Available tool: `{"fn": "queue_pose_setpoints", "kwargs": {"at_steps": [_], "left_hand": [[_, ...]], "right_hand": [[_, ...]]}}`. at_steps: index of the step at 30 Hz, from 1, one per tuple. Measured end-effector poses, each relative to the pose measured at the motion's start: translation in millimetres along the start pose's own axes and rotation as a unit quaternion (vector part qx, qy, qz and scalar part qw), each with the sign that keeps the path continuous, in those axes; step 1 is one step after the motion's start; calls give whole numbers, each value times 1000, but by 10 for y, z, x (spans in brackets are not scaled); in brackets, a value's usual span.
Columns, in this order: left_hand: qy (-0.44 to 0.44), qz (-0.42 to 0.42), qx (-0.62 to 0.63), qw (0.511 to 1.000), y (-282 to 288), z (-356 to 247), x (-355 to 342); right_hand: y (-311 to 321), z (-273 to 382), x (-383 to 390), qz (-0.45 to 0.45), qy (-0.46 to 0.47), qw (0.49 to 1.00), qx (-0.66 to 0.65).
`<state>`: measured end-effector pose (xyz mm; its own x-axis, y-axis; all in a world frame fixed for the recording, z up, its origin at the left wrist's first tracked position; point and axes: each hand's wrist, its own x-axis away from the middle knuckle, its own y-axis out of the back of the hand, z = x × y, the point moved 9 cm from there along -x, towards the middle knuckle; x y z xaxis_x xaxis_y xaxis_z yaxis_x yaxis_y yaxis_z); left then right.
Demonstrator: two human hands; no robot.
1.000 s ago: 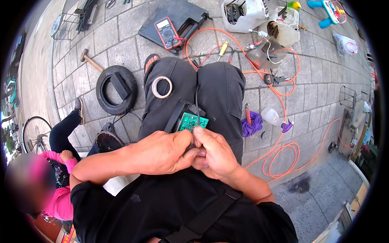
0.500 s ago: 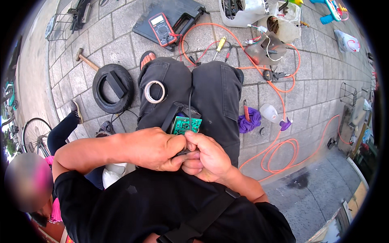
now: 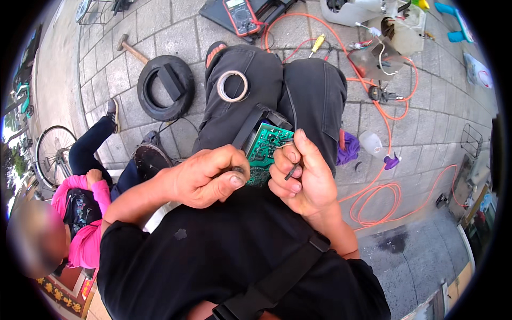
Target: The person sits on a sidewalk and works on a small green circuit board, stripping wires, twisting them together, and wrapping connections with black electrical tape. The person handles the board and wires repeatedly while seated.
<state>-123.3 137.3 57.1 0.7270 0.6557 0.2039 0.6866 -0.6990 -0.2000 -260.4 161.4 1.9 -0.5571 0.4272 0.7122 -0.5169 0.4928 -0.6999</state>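
Note:
A green circuit board [image 3: 262,143] lies on my lap, tilted, against a black plastic casing [image 3: 249,124]. My right hand [image 3: 308,176] is closed at the board's right edge around a thin black cable [image 3: 292,101] that runs down over my trousers; its short dark end pokes out between the fingers. On the board's other side, my left hand [image 3: 205,178] is closed, with thumb against curled forefinger. A small dark bit shows at its fingertips, too small to name. A roll of tape [image 3: 219,86] rests on my left thigh.
Left on the paving are a black tyre [image 3: 185,101] and a hammer [image 3: 133,49]. A person in pink [image 3: 85,245] sits at the left. Ahead lie a red multimeter [image 3: 241,17], a yellow screwdriver [image 3: 318,44] and an orange hose [image 3: 392,133]; a purple cloth [image 3: 348,149] is to the right.
My hands, together before, have moved apart, the left to the left and the right to the right with the cable. More of the circuit board shows. The whole view has shifted.

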Motion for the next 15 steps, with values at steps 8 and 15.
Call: {"fn": "queue_pose_setpoints", "kwargs": {"at_steps": [8,15], "left_hand": [[49,-134,30,989,-189,177,225],[78,-223,26,971,-203,181,202]], "right_hand": [[286,-55,143,43,71,995,62],[421,62,256,-22,224,943,244]]}}
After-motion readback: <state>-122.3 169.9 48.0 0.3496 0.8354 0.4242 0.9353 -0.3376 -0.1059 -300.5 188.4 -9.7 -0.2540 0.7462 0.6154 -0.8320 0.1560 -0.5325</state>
